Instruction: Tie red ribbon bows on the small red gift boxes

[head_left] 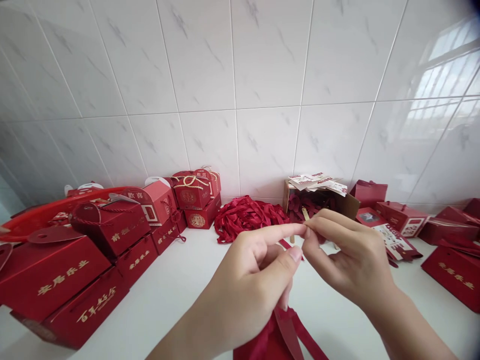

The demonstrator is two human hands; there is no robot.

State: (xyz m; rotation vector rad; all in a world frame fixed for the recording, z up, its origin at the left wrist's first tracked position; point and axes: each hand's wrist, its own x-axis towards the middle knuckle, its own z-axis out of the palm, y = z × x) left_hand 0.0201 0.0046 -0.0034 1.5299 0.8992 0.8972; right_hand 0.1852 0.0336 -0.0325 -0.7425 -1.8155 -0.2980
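Note:
My left hand (258, 282) is closed with its index finger stretched to the right. Red ribbon (303, 332) comes out from beneath its curled fingers, which seem to hold it. My right hand (348, 257) is pinched, thumb and fingers meeting at the tip of that left index finger. Whatever lies in this pinch is too small and covered to make out. Directly below the hands stands a dark red gift box (262, 345), cut off by the lower edge and partly hidden by my left hand and the ribbon.
Stacked red gift boxes (80, 270) line the left, near a red tray (41, 215). Behind my hands lie a heap of red ribbon (247, 215) and an open cardboard box (345, 205) topped with printed cards (318, 182). More red boxes (450, 270) sit right on the white table (168, 300).

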